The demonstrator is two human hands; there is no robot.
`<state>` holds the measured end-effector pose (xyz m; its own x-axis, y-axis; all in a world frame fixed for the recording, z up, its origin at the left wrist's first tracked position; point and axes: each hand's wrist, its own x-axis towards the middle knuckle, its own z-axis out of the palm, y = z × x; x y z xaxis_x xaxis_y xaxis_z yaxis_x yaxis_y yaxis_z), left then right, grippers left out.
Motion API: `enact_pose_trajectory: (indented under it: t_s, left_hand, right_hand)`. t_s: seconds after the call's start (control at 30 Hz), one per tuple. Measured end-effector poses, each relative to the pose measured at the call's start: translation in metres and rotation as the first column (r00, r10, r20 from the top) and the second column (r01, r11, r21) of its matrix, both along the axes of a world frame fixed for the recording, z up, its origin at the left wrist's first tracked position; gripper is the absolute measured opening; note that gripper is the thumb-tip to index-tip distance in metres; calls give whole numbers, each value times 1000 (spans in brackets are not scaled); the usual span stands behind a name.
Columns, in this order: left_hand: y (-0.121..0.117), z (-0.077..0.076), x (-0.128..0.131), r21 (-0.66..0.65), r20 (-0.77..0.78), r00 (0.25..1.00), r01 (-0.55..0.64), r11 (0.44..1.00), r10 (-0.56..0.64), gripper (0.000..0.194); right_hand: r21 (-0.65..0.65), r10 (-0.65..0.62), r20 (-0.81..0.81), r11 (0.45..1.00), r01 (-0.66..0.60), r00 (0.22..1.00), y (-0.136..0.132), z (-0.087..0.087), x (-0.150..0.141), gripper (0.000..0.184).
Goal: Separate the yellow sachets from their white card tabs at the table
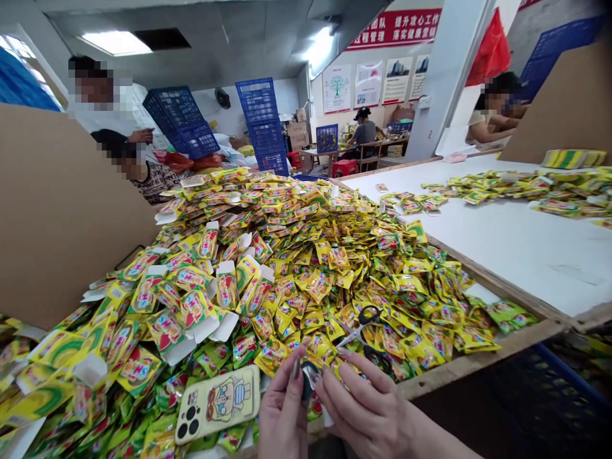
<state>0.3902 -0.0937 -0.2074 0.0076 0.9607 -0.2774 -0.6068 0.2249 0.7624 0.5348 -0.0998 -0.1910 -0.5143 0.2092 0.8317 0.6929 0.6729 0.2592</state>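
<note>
Table under sachets — dark object in left hand and right hand — blue crates behind

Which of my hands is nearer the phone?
The left hand: it is right beside the phone, while the right hand is farther off, near the scissors.

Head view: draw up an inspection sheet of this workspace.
Surface: white tabletop, wooden rim.
Job's things: small dark object, partly hidden; heaped packets and boxes, mostly yellow and green.
Clutter: scissors and phone on the heap.
Hands: left hand pinches the small dark object; right hand has fingers against it, grip unclear.
Cables: nothing seen.
Surroundings: blue crates, cardboard, co-workers, wall posters.
</note>
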Motion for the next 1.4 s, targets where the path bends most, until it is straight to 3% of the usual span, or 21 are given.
enact_pose_trajectory:
  t_s: [0.13, 0.2, 0.27, 0.4, 0.47, 0.53, 0.57, 0.67, 0.8, 0.9, 0.97, 1.03, 1.13, 1.23, 1.33, 1.37, 1.4]
  left_hand:
    - [4, 3, 1, -106, 157, 987, -25, 994, 41, 32]
    - [6, 6, 0, -175, 274, 962, 62, 983, -11, 37]
    - [8, 8, -2, -170, 329, 938, 176, 970, -113, 37]
    - [7, 10, -10, 10, 95, 922, 375, 927, -374, 37]
    - [6, 12, -13, 77, -25, 860, 510, 857, -510, 40]
    - [5, 15, -14, 107, -96, 805, 593, 798, -586, 39]
    - [5, 18, -13, 119, -122, 806, 592, 797, -580, 37]
    - [5, 26, -9, 143, -130, 876, 480, 865, -464, 32]
    - [5, 32, -4, 73, -15, 941, 337, 939, -337, 34]
    - [4, 29, 0, -16, 116, 962, 251, 968, -247, 32]
    - [3, 25, 3, -63, 224, 945, 257, 964, -237, 33]
    - [2, 21, 5, -72, 302, 919, 286, 955, -252, 34]
    - [1, 20, 1, 20, 243, 917, 321, 947, -316, 43]
    - [2, 31, -11, 153, -7, 874, 482, 863, -487, 52]
    - [3, 44, -22, 216, -203, 734, 679, 702, -648, 42]
    - [4, 47, -24, 224, -230, 714, 701, 678, -662, 39]
    - [4, 48, -23, 226, -236, 723, 691, 687, -649, 36]
  right_hand:
    - [34, 30, 24, 999, -31, 999, 2, -5, -4, 36]
    - [3, 57, 14, 998, -57, 998, 4, -3, -3, 35]
    - [-122, 61, -32, 990, -65, 998, 5, 4, 0, 26]
    - [-508, 30, -126, 856, -91, 992, 6, 27, 15, 18]
    - [-534, 69, -94, 838, -108, 993, 4, 35, 22, 19]
    - [-473, 113, -25, 874, -111, 993, 0, 40, 26, 20]
    - [-430, 126, -2, 895, -115, 992, -2, 41, 28, 20]
    - [-298, 143, -24, 944, -144, 989, -10, 43, 29, 21]
    - [-317, 163, 22, 937, -148, 986, -15, 46, 27, 25]
    - [-233, 193, 60, 957, -174, 979, -14, 46, 23, 24]
    - [-159, 196, 69, 970, -183, 978, -13, 46, 21, 25]
    - [-182, 198, 126, 968, -174, 972, -13, 49, 21, 27]
    - [-266, 167, 108, 955, -134, 980, -12, 59, 27, 30]
    - [-308, 165, 0, 938, -157, 986, -11, 68, 35, 23]
    - [-413, 160, -53, 895, -168, 986, -12, 76, 39, 14]
    - [-446, 141, -53, 882, -150, 989, -14, 78, 40, 13]
    - [-455, 126, -45, 880, -133, 991, -16, 80, 41, 12]
